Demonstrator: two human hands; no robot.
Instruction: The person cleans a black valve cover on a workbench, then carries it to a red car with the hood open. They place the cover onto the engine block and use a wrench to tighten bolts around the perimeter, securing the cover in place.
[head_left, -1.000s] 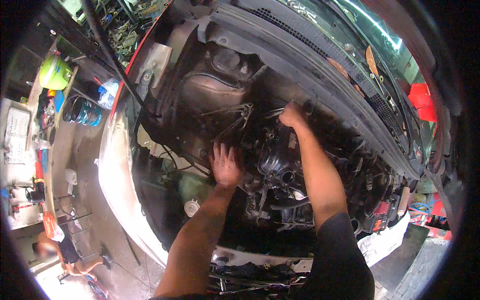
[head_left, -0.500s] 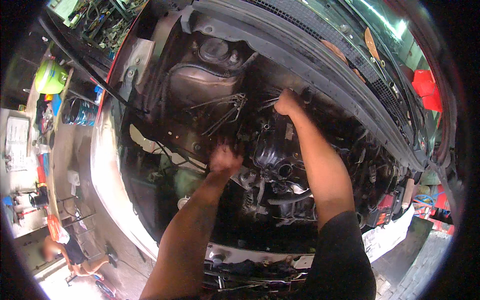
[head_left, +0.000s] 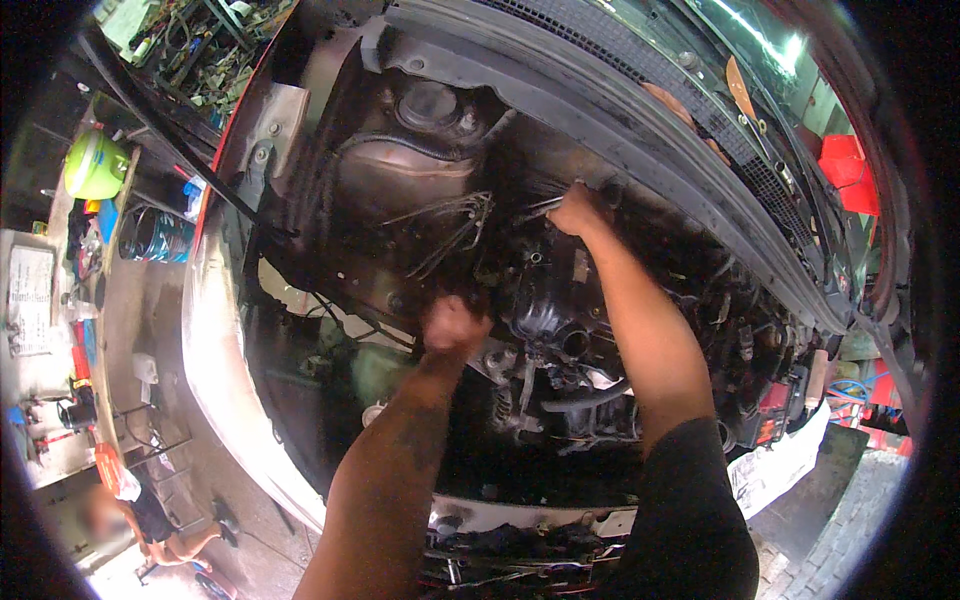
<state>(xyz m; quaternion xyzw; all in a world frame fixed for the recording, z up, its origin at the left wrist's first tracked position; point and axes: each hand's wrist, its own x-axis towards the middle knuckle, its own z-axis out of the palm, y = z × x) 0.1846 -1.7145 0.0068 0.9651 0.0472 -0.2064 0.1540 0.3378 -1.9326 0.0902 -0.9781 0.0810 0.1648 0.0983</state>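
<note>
An open engine bay lies in front of me, with both my arms reaching into it. My left hand (head_left: 456, 324) is low in the bay, left of the dark engine (head_left: 553, 300); it is smeared by motion and its fingers cannot be made out. Deeper in, behind the engine, my right hand (head_left: 580, 210) is closed beside some thin metal pipes (head_left: 540, 203). What its fingers grip, if anything, is hidden. Another set of bent metal pipes (head_left: 470, 215) runs along the bay wall between my hands and the round black cap (head_left: 430, 103).
A black hose (head_left: 160, 125) crosses the left fender. Tools lie on the cowl grille (head_left: 775, 190) below the windscreen. A battery (head_left: 775, 410) sits at the right front. A cluttered shelf with a green container (head_left: 95, 165) stands left; a person (head_left: 150, 525) sits at lower left.
My left hand has shifted slightly right and stays blurred. My right hand remains at nearly the same spot behind the engine. The view has moved a little.
</note>
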